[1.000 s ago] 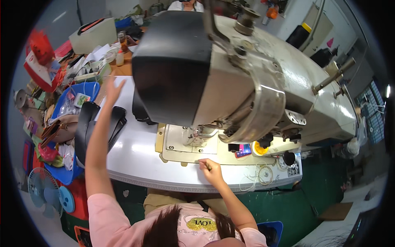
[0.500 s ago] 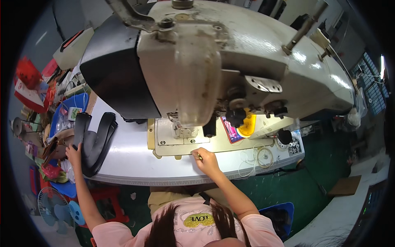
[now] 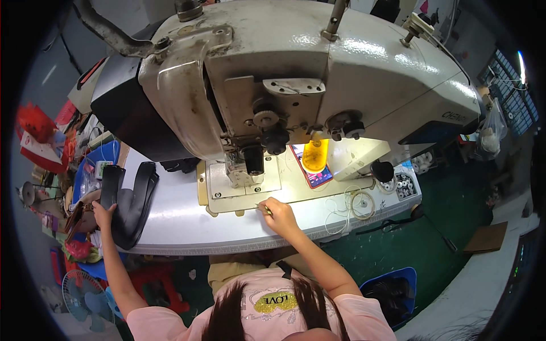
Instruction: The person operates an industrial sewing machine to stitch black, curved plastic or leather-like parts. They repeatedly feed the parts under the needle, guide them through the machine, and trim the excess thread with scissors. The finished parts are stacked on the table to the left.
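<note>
At the table's left end, my left hand (image 3: 104, 216) is at the outer edge of a pile of curved black strips (image 3: 129, 204). Its fingers are apart and touch the near strip. My right hand (image 3: 278, 217) rests on the table front, below the machine's plate. Its fingers are closed on a small slim tool (image 3: 268, 209), with a dark and yellowish end showing; the rest is hidden. Above stands a large white sewing machine (image 3: 273, 51), its presser foot area (image 3: 242, 176) over the metal plate (image 3: 219, 196). No material shows under the foot.
A phone (image 3: 317, 181) and a yellow container (image 3: 314, 156) lie right of the needle area. Loose pale thread and a ring (image 3: 362, 204) lie farther right, near bobbins (image 3: 405, 186). At left are a blue basket (image 3: 111, 152) and a brown bag (image 3: 82, 213). A blue bin (image 3: 412, 278) stands on the floor.
The view has shifted, so the machine head appears farther left and more of its right side shows. My right hand stays near the plate's front edge, my left by the black strips.
</note>
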